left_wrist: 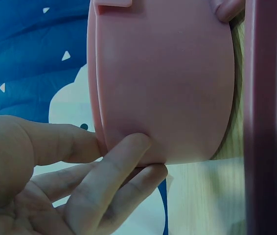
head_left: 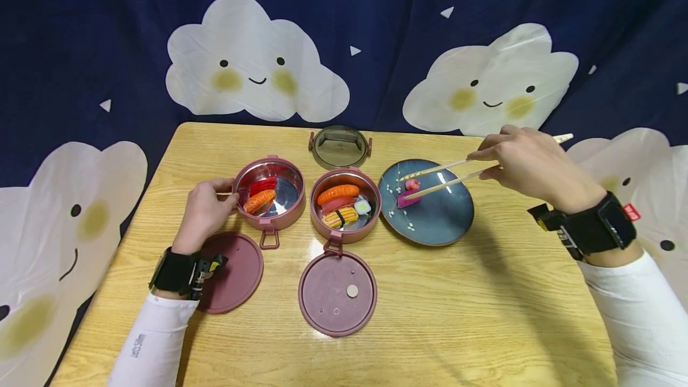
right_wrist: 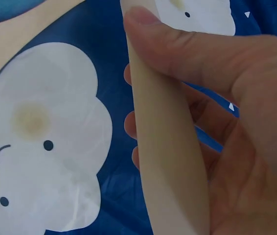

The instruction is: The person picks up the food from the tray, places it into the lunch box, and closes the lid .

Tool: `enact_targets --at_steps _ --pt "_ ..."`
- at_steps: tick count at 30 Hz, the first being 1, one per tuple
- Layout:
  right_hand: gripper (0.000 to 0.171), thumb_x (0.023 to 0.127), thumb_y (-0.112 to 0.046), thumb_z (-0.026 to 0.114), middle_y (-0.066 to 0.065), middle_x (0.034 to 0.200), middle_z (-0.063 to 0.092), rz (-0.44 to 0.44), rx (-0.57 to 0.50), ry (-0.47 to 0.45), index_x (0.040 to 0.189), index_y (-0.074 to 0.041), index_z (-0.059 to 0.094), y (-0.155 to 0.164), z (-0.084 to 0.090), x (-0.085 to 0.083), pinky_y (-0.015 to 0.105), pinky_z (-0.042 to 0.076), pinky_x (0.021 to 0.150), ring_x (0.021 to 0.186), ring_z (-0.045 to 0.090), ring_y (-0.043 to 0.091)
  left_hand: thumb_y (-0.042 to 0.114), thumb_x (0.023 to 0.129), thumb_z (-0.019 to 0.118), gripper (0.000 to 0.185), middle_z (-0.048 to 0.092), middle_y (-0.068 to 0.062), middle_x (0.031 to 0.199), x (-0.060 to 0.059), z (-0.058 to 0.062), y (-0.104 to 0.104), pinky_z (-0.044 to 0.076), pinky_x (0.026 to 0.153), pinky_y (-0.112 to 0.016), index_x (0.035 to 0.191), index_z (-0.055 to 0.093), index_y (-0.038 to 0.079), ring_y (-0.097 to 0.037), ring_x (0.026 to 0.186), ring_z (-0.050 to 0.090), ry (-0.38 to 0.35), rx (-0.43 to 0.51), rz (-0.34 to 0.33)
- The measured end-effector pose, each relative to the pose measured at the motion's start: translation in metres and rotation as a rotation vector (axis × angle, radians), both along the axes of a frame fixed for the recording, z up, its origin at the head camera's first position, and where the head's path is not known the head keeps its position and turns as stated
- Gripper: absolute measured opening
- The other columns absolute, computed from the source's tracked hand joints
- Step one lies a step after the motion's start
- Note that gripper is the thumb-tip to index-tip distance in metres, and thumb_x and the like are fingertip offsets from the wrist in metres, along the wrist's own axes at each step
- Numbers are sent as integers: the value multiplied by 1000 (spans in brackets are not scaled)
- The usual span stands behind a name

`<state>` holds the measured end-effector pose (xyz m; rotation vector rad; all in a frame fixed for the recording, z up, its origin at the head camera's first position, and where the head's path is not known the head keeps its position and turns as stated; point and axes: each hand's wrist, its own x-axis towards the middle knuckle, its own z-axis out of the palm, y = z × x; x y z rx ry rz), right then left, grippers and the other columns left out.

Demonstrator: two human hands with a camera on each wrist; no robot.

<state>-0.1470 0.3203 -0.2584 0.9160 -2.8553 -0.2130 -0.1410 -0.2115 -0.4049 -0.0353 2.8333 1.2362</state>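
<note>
My right hand (head_left: 529,166) grips chopsticks (head_left: 448,175) pinching pink sushi (head_left: 408,197) on the plate (head_left: 446,220); my left hand (head_left: 206,208) holds the left tin (head_left: 270,193); five pieces packed.

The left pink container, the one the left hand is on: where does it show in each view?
Head: left pink container sits left of centre on the table, the left hand touching its left wall.
Left wrist: its pink side wall fills the upper middle, fingertips against it.
Right wrist: not in view; only the right hand and chopsticks.
Shared landmark: the cloud-print curtain.
</note>
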Motion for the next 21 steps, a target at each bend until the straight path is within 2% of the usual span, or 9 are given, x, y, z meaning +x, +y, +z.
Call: enact_targets --at_steps 4,9,12,21 --pt "39 74 -11 94 5 108 79 -14 8 -27 111 -13 84 3 -6 2 44 55 70 90 64 27 5 103 63 42 66 -36 133 -1 0 0 62 94 -53 141 60 -11 -45 114 71 5 -3 -2" --pt "39 74 -9 93 5 109 78 -31 20 -49 112 -13 84 4 -12 1 49 57 80 100 66 30 5 103 63 42 66 -36 133 -1 -1 -1 66 86 -38 142 59 -11 -45 111 73 -8 16 -2" --pt "39 74 -10 93 5 109 78 -29 19 -52 112 -13 84 4 -15 0 48 58 80 100 66 30 6 104 63 42 65 -36 133 0 -1 -1 65 81 -30 142 58 -10 -44 109 74 -16 26 -2" --pt "39 70 -12 96 1 104 78 2 32 10 107 -16 85 9 -27 -4 43 58 73 92 65 25 6 104 63 43 65 -36 134 0 -2 -1 65 82 -32 143 58 -10 -45 109 74 -22 30 -1"
